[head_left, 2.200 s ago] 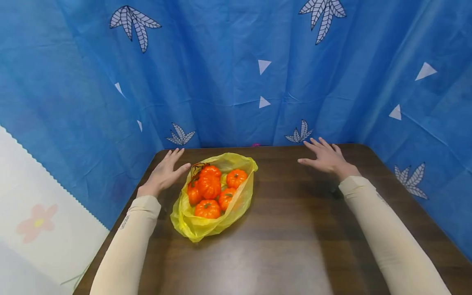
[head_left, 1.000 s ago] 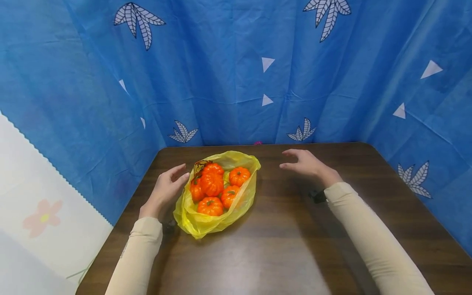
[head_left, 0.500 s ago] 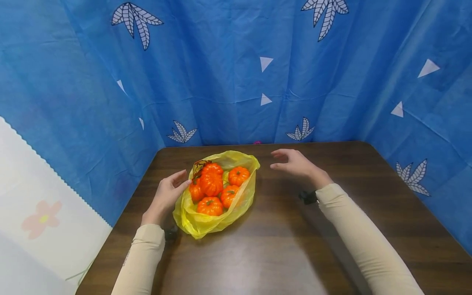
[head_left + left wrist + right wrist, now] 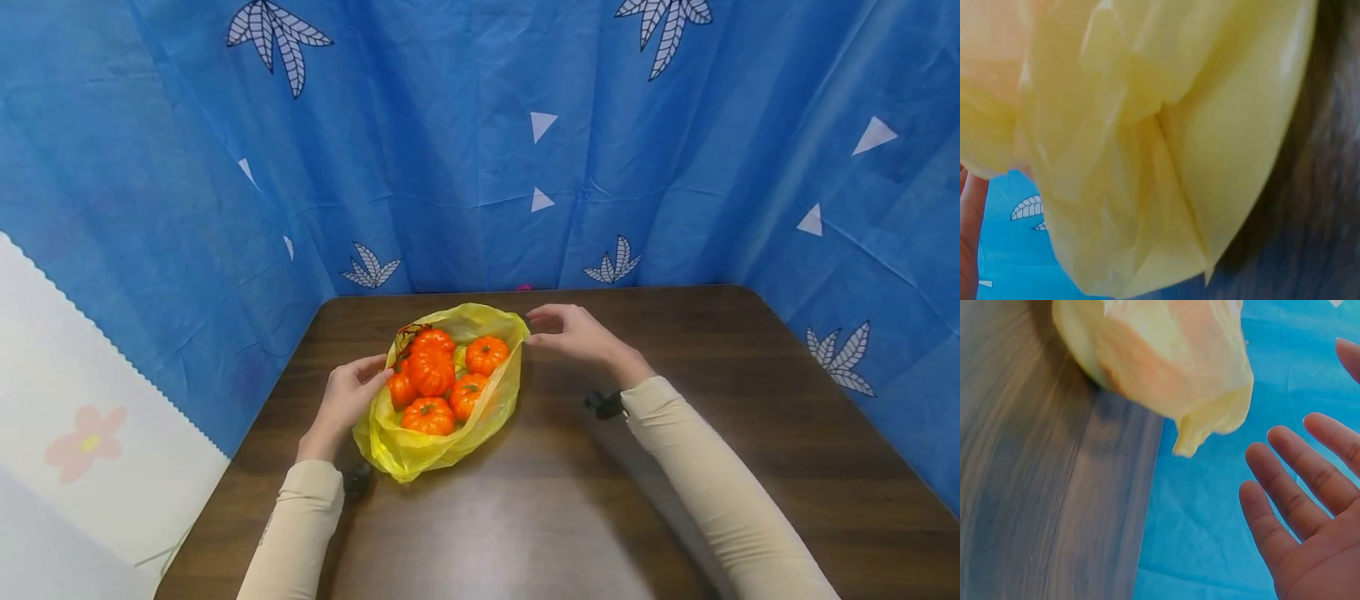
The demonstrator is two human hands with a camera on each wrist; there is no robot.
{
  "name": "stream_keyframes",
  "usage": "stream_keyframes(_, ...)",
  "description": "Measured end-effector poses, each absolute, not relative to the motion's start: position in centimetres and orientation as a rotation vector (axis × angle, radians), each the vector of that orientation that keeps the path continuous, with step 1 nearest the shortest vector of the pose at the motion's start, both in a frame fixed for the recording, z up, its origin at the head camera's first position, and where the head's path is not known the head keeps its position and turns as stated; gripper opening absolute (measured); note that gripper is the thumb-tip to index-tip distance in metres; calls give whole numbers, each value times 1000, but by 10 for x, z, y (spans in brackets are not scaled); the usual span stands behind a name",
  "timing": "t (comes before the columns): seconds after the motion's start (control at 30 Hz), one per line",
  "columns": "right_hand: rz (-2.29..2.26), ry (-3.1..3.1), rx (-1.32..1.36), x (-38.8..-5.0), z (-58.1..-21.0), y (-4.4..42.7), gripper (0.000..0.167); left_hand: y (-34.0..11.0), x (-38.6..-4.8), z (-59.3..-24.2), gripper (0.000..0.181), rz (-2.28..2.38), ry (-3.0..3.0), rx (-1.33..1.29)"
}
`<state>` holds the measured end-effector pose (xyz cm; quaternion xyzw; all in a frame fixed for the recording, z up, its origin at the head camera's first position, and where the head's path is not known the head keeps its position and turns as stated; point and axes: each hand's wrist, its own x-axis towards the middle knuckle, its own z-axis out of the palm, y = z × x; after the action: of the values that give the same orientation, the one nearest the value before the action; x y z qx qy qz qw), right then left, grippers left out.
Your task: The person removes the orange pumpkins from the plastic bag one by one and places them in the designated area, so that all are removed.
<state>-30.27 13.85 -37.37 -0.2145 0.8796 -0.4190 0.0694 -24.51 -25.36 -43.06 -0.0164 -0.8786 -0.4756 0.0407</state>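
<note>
A yellow plastic bag [image 4: 405,458] stands with its mouth wide on the brown table, holding several small orange pumpkins [image 4: 426,417]. At its left rim is my left hand [image 4: 345,400], thumb and fingertips reaching the edge; whether they touch the plastic is unclear. My right hand [image 4: 581,333] is beside the right rim, thumb and fingers apart, fingertips very near the plastic. In the right wrist view, the fingers are spread with a gap to the bag [image 4: 1172,356]. The bag [image 4: 1147,156] covers most of the left wrist view, hiding much of the left hand.
A dark wooden table [image 4: 570,517] extends to the right and front of the bag. A blue curtain [image 4: 465,167] with leaf and triangle prints rises behind the table and along both sides. White cloth with a pink flower [image 4: 86,442] hangs at the left.
From a wide spread, both hands have come in toward the bag. The right hand has moved left to the right rim, the left hand to the left rim. The bag stays in place.
</note>
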Motion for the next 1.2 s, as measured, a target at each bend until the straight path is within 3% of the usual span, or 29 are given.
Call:
stream_keyframes(0.33,-1311,2603,-729,-302,-373,119,54,-249,-241,-434,49,-1440,-2662,0)
stream_keyframes(0.77,-1320,2548,-805,-299,-375,92,47,-239,-240,-439,30,-1347,-2573,6)
stream_keyframes(1.2,-1336,2505,-828,-293,-392,73,52,-237,-236,-439,27,-1330,-2553,48)
